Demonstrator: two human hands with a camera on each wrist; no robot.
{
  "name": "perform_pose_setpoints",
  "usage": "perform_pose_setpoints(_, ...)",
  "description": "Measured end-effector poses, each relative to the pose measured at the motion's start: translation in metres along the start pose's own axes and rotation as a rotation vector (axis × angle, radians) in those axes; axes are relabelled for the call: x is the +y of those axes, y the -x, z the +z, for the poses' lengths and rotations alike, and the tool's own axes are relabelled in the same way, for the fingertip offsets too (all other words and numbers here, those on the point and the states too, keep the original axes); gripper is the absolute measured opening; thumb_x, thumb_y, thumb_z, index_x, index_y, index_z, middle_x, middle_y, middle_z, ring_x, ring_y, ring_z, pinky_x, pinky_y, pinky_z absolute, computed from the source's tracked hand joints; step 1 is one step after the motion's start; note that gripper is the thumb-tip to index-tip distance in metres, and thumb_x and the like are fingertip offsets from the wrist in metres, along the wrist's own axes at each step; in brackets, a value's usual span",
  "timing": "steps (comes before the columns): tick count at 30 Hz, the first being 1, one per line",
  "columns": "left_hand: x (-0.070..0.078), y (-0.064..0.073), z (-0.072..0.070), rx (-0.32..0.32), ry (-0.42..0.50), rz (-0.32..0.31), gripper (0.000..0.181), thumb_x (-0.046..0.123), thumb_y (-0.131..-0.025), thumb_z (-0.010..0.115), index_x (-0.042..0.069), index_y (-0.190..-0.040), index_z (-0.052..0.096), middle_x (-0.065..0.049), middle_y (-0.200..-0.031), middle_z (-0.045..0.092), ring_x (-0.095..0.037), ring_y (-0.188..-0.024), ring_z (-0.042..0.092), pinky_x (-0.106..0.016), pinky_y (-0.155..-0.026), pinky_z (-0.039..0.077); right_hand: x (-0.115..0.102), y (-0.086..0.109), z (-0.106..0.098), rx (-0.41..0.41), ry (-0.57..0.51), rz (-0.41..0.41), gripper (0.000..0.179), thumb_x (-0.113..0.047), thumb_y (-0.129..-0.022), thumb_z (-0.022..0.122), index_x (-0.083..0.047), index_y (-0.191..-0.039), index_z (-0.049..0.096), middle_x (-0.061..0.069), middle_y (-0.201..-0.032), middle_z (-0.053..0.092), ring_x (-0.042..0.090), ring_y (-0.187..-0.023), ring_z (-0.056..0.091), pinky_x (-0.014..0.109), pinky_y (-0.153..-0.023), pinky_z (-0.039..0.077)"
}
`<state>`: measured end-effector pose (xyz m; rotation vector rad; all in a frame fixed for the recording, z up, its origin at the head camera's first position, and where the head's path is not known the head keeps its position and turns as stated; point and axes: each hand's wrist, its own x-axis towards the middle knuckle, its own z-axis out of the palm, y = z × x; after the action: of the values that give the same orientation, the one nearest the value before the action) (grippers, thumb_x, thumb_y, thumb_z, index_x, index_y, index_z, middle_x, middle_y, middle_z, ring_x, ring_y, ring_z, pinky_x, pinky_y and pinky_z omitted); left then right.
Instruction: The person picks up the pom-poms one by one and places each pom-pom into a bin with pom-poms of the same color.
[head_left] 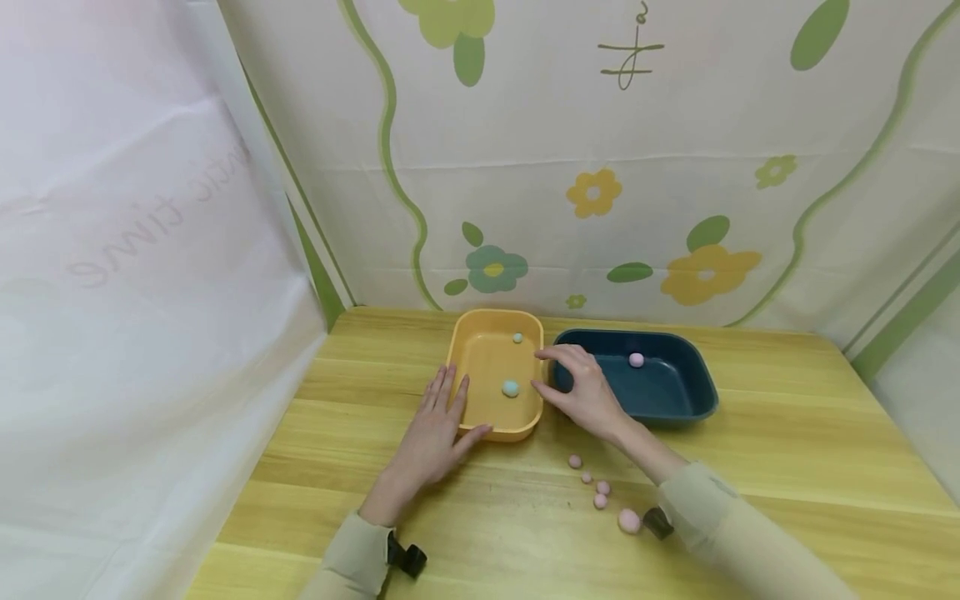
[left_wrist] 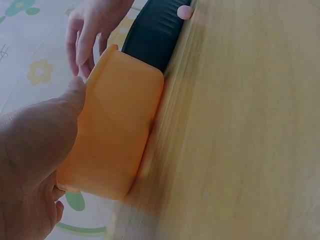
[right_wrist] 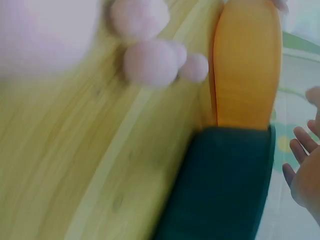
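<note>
An orange plastic tray (head_left: 495, 434) stands on the table, with two light blue balls inside: a small one (head_left: 517, 337) near the back and a larger one (head_left: 510, 388) further forward. My left hand (head_left: 430, 446) rests on its near left corner, fingers spread along the left rim and thumb on the near rim. Over the gap between this tray and a dark teal tray (head_left: 693, 415) hovers my right hand (head_left: 587, 395). Its thumb and fingers are apart, tips at the orange tray's right rim, with nothing visible between them. One pink ball (head_left: 636, 360) lies in the teal tray.
Several pink balls of different sizes, among them a large one (head_left: 629, 522), lie on the wooden table (head_left: 480, 533) before the right forearm. A patterned cloth (head_left: 525, 117) hangs behind the trays, and white cloth (head_left: 135, 350) hangs at the left side.
</note>
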<state>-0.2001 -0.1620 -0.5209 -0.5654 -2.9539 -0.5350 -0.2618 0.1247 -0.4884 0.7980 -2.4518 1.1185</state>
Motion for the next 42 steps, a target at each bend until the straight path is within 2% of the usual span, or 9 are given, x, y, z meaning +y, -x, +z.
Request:
perform_pose_setpoints(7, 0.001, 0.000, -0.002, 0.002, 0.015, 0.001, 0.090, 0.059, -0.112, 0.054, -0.001, -0.173, 0.026, -0.027, -0.183, 0.009, -0.043, -0.173, 0.007, -0.058, -0.141, 0.017, 0.017, 0.013, -0.031, -0.023, 0.078, -0.012, 0.063, -0.020, -0.091, 0.091, -0.008, -0.148, 0.066, 0.017, -0.151, 0.065, 0.041, -0.144, 0.055, 0.072, -0.120, 0.042)
perform_pose_setpoints(12, 0.002, 0.000, -0.001, -0.005, 0.016, -0.005, 0.090, 0.061, -0.112, 0.052, -0.001, -0.173, 0.025, -0.026, -0.184, 0.008, -0.041, -0.174, 0.006, -0.056, -0.142, 0.015, 0.033, 0.029, -0.054, -0.044, 0.202, 0.008, 0.075, -0.025, -0.094, 0.087, -0.012, -0.160, 0.056, 0.020, -0.164, 0.053, 0.047, -0.154, 0.044, 0.080, -0.121, 0.033)
perform_pose_setpoints(17, 0.002, 0.000, -0.001, 0.014, 0.021, 0.004, 0.090, 0.060, -0.112, 0.053, -0.001, -0.173, 0.027, -0.026, -0.184, 0.008, -0.042, -0.174, 0.006, -0.057, -0.142, 0.016, 0.049, 0.044, -0.076, -0.040, 0.309, 0.021, 0.086, -0.030, -0.091, 0.088, -0.015, -0.166, 0.049, 0.024, -0.169, 0.047, 0.052, -0.157, 0.037, 0.083, -0.122, 0.028)
perform_pose_setpoints(23, 0.001, 0.002, -0.001, -0.002, 0.025, -0.008, 0.090, 0.061, -0.112, 0.052, 0.000, -0.174, 0.024, -0.025, -0.184, 0.005, -0.041, -0.174, 0.005, -0.056, -0.142, 0.014, 0.068, 0.063, -0.096, -0.044, 0.373, 0.063, 0.094, -0.043, -0.087, 0.090, -0.018, -0.167, 0.047, 0.027, -0.170, 0.043, 0.055, -0.159, 0.032, 0.081, -0.125, 0.026)
perform_pose_setpoints(27, 0.001, 0.001, 0.000, -0.005, 0.024, -0.003, 0.091, 0.061, -0.112, 0.051, 0.000, -0.174, 0.023, -0.025, -0.184, 0.004, -0.041, -0.174, 0.005, -0.057, -0.142, 0.014, 0.080, 0.076, -0.110, -0.049, 0.407, 0.096, 0.097, -0.047, -0.088, 0.088, -0.019, -0.169, 0.043, 0.030, -0.172, 0.039, 0.056, -0.160, 0.029, 0.080, -0.128, 0.021)
perform_pose_setpoints(33, 0.004, 0.001, -0.001, 0.006, 0.032, -0.003, 0.090, 0.059, -0.112, 0.053, 0.000, -0.174, 0.024, -0.025, -0.184, 0.005, -0.041, -0.174, 0.004, -0.056, -0.142, 0.015, 0.094, 0.092, -0.127, -0.078, 0.463, 0.155, 0.093, -0.051, -0.098, 0.078, -0.018, -0.173, 0.035, 0.033, -0.174, 0.033, 0.059, -0.159, 0.027, 0.081, -0.130, 0.016)
perform_pose_setpoints(38, 0.004, 0.001, -0.001, 0.009, 0.027, -0.005, 0.090, 0.059, -0.112, 0.053, 0.000, -0.173, 0.025, -0.025, -0.184, 0.005, -0.041, -0.174, 0.004, -0.056, -0.142, 0.014, 0.098, 0.100, -0.132, -0.114, 0.495, 0.206, 0.089, -0.054, -0.103, 0.071, -0.018, -0.175, 0.031, 0.032, -0.176, 0.028, 0.058, -0.162, 0.024, 0.080, -0.131, 0.013)
perform_pose_setpoints(42, 0.004, 0.002, 0.000, 0.020, 0.054, -0.007, 0.087, 0.058, -0.111, 0.056, 0.004, -0.174, 0.028, -0.025, -0.184, 0.006, -0.041, -0.174, 0.004, -0.059, -0.142, 0.013, 0.100, 0.103, -0.133, -0.140, 0.503, 0.234, 0.089, -0.055, -0.104, 0.069, -0.020, -0.176, 0.029, 0.032, -0.178, 0.026, 0.057, -0.163, 0.023, 0.080, -0.132, 0.013)
